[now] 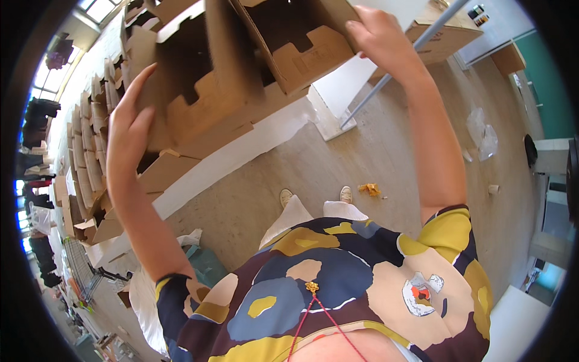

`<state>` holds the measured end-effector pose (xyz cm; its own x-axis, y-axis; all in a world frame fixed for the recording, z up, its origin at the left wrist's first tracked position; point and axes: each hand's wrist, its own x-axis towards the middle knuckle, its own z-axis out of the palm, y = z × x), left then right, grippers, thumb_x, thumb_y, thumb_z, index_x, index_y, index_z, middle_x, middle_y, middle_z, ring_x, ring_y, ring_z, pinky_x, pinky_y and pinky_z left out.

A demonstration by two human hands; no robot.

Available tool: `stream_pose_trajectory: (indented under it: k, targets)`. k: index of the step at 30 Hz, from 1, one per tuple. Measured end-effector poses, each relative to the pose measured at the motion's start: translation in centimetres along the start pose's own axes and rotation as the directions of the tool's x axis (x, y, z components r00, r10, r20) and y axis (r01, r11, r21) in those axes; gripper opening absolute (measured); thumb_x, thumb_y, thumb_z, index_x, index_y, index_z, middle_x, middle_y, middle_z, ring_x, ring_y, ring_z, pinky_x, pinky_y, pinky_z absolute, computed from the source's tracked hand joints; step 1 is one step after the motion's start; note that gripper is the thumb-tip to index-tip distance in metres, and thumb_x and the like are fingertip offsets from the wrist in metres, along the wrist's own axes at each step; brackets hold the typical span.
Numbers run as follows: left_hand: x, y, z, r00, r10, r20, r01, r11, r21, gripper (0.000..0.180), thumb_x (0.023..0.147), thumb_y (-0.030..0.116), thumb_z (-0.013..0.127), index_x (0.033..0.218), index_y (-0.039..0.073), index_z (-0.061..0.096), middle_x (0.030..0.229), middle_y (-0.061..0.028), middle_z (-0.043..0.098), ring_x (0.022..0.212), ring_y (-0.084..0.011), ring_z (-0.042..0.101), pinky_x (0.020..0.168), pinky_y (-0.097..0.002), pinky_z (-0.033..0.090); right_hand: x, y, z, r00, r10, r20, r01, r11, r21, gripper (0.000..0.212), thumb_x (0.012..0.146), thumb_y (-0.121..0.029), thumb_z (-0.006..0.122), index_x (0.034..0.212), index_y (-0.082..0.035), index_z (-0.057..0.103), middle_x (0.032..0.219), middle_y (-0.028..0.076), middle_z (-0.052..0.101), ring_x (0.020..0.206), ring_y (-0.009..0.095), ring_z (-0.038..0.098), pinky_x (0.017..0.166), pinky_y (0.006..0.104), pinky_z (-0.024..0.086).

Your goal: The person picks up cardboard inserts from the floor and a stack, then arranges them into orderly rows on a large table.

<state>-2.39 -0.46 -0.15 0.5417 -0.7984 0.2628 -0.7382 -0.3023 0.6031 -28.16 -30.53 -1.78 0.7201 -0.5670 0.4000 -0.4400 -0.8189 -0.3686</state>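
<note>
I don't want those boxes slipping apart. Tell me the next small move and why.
Probably press both hands gently inward: the left hand lies against the outer side of the left box and the right hand is at the outer edge of the right box, while a dark gap shows between the boxes near their fronts.

Two cardboard boxes side by side, far side, left of centre. Left box [202, 114]: plain brown, open, dark inside, notched near panel. Right box [313, 60]: same build, notch also facing near.
</note>
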Motion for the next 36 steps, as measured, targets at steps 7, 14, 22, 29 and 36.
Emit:
stream_pose_trajectory:
  k: [7, 14, 22, 29, 36]
  targets:
    - [-9.1, 8.6, 2.1, 0.989, 0.091, 0.117, -0.099, 0.993, 0.067, 0.063, 0.075, -0.008, 0.044, 0.138, -0.002, 0.048, 0.141, -0.0171, 0.052, 0.136, -0.0273, 0.043, 0.114, -0.0375, 0.029, -13.2, 2.8, -9.3, 0.986, 0.152, 0.063, -0.164, 0.929, 0.332, 0.028, 0.090, -0.007, 0.054, 0.114, 0.006, 0.058, 0.081, 0.026, 0.060, 0.069, 0.035, 0.057, 0.066, 0.0365, 0.047]
    - [-14.8, 13.8, 13.4, 0.881, -0.109, 0.461, 0.115, 0.993, 0.016, 0.063, 0.075, -0.005, 0.051, 0.137, 0.003, 0.046, 0.119, -0.0264, 0.058, 0.112, -0.0439, 0.056, 0.097, -0.0449, 0.046, -25.5, 11.7, -8.6, 0.913, 0.233, 0.336, -0.324, 0.913, 0.248, 0.035, 0.087, -0.004, 0.056, 0.121, 0.005, 0.057, 0.103, 0.030, 0.062, 0.094, 0.045, 0.061, 0.081, 0.0435, 0.051]
    - [-20.4, 8.9, 34.6, 0.692, -0.242, 0.680, 0.328, 0.945, 0.003, 0.060, 0.080, 0.001, 0.047, 0.140, 0.003, 0.041, 0.131, -0.0255, 0.053, 0.122, -0.0412, 0.051, 0.103, -0.0454, 0.042, -38.3, 23.9, 1.9, 0.695, 0.483, 0.532, -0.620, 0.778, 0.103, 0.030, 0.089, -0.013, 0.052, 0.118, -0.006, 0.058, 0.105, 0.022, 0.065, 0.098, 0.044, 0.061, 0.083, 0.0512, 0.050]
    - [-23.6, 5.1, 50.6, 0.635, -0.321, 0.702, 0.365, 0.926, 0.093, 0.064, 0.079, -0.005, 0.048, 0.142, 0.004, 0.038, 0.129, -0.0263, 0.053, 0.119, -0.0428, 0.052, 0.102, -0.0472, 0.043, -44.5, 32.1, 11.2, 0.603, 0.611, 0.514, -0.711, 0.703, 0.000, 0.030, 0.089, -0.012, 0.054, 0.118, -0.009, 0.060, 0.110, 0.019, 0.065, 0.101, 0.042, 0.060, 0.084, 0.0513, 0.050]
    - [-26.8, -1.0, 64.3, 0.652, -0.367, 0.663, 0.383, 0.915, 0.130, 0.068, 0.078, -0.007, 0.050, 0.142, 0.005, 0.036, 0.132, -0.0270, 0.049, 0.117, -0.0433, 0.053, 0.098, -0.0479, 0.045, -47.0, 39.6, 22.6, 0.555, 0.691, 0.463, -0.774, 0.633, -0.017, 0.032, 0.088, -0.013, 0.056, 0.120, -0.013, 0.061, 0.110, 0.018, 0.066, 0.101, 0.039, 0.062, 0.085, 0.0505, 0.051]
